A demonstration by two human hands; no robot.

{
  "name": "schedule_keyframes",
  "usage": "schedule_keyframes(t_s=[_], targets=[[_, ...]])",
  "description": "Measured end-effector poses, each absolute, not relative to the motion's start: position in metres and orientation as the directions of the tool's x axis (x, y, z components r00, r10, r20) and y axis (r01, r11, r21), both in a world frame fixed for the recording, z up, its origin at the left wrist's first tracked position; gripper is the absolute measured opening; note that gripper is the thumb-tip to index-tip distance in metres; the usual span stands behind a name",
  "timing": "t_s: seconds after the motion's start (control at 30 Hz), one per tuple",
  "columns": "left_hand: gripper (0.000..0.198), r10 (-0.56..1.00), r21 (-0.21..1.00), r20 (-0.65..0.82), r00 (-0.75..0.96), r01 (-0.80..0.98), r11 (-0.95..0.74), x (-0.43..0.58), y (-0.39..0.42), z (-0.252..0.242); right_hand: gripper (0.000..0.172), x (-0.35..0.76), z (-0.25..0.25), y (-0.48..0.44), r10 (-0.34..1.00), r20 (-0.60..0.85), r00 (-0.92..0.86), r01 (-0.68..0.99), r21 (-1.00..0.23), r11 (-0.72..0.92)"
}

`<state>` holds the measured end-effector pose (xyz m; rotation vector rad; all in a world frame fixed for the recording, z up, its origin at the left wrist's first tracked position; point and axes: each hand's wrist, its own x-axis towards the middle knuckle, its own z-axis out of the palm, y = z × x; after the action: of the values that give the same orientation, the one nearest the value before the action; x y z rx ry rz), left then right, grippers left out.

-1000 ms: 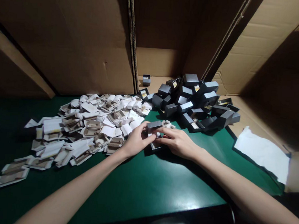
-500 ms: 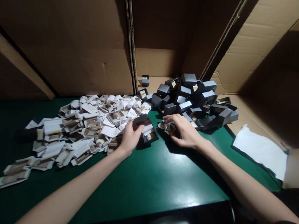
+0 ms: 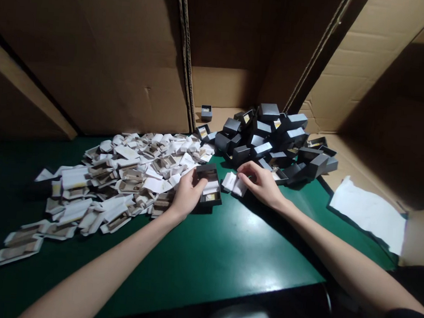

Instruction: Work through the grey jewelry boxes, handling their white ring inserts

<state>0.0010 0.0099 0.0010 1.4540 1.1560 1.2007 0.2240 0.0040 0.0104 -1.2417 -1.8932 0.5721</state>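
In the head view, my left hand (image 3: 188, 191) grips the left side of a small open black box (image 3: 215, 202), its thumb over the rim. White and pale yellow material shows inside the box. Just to the right, my right hand (image 3: 259, 181) pinches a small folded white cardboard insert (image 3: 239, 188), which looks creased into two parts. A heap of similar white and brown folded inserts (image 3: 124, 172) lies behind and left of my left hand. Beyond my right hand is a pile of black boxes (image 3: 259, 148), some with yellow and white showing inside.
The green table (image 3: 205, 260) ends at a front edge close to me. Tall cardboard walls (image 3: 113, 65) stand along the back. A torn white sheet (image 3: 368, 213) lies at the right beside an open carton (image 3: 392, 128). One black box (image 3: 206, 113) sits apart at the back.
The insert in my right hand has turned over, from its crumpled brownish side to smooth white faces. My left hand has tilted the black box more upright toward me.
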Motion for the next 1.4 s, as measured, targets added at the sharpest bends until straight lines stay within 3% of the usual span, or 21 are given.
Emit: schedule_keyframes(t_s=[0.07, 0.13, 0.23, 0.33, 0.47, 0.6, 0.73, 0.9, 1.1, 1.23, 1.4], targets=[[0.02, 0.981, 0.977, 0.162, 0.109, 0.121, -0.175, 0.001, 0.01, 0.002, 0.009, 0.227, 0.013, 0.004, 0.848, 0.445, -0.288, 0.6, -0.606, 0.522], [0.02, 0.977, 0.973, 0.181, 0.114, 0.12, -0.195, 0.001, 0.01, 0.002, 0.02, 0.23, 0.018, 0.004, 0.759, 0.493, -0.425, 0.546, -0.53, 0.649], [0.021, 0.971, 0.967, 0.208, 0.117, 0.125, -0.222, 0.002, 0.011, 0.003, 0.037, 0.234, 0.024, 0.003, 0.651, 0.419, -0.633, 0.423, -0.517, 0.744], [0.019, 0.967, 0.955, 0.212, 0.143, 0.181, -0.236, 0.001, 0.01, 0.003, 0.041, 0.238, 0.023, 0.006, 0.623, 0.339, -0.705, 0.409, -0.524, 0.747], [0.017, 0.959, 0.919, 0.202, 0.201, 0.3, -0.256, -0.001, 0.008, 0.003, 0.027, 0.24, 0.017, 0.011, 0.683, 0.354, -0.639, 0.501, -0.482, 0.719], [0.018, 0.953, 0.9, 0.211, 0.22, 0.337, -0.277, -0.001, 0.005, 0.005, 0.024, 0.237, 0.015, 0.011, 0.743, 0.372, -0.556, 0.58, -0.467, 0.667], [0.016, 0.952, 0.897, 0.216, 0.216, 0.341, -0.281, 0.0, 0.004, 0.006, 0.021, 0.234, 0.016, 0.008, 0.764, 0.349, -0.542, 0.573, -0.512, 0.64], [0.012, 0.959, 0.893, 0.212, 0.189, 0.361, -0.268, 0.0, 0.005, 0.004, 0.021, 0.234, 0.013, 0.009, 0.741, 0.352, -0.572, 0.57, -0.479, 0.667], [0.029, 0.95, 0.926, 0.193, 0.246, 0.274, -0.26, 0.001, 0.005, 0.005, 0.021, 0.234, 0.015, 0.008, 0.713, 0.421, -0.561, 0.552, -0.451, 0.701], [0.041, 0.946, 0.934, 0.168, 0.279, 0.262, -0.243, 0.001, 0.004, 0.005, 0.021, 0.239, 0.029, 0.004, 0.719, 0.471, -0.511, 0.506, -0.511, 0.695], [0.034, 0.954, 0.927, 0.163, 0.253, 0.29, -0.236, 0.001, 0.004, 0.004, 0.023, 0.236, 0.041, -0.005, 0.704, 0.47, -0.532, 0.36, -0.627, 0.691]])
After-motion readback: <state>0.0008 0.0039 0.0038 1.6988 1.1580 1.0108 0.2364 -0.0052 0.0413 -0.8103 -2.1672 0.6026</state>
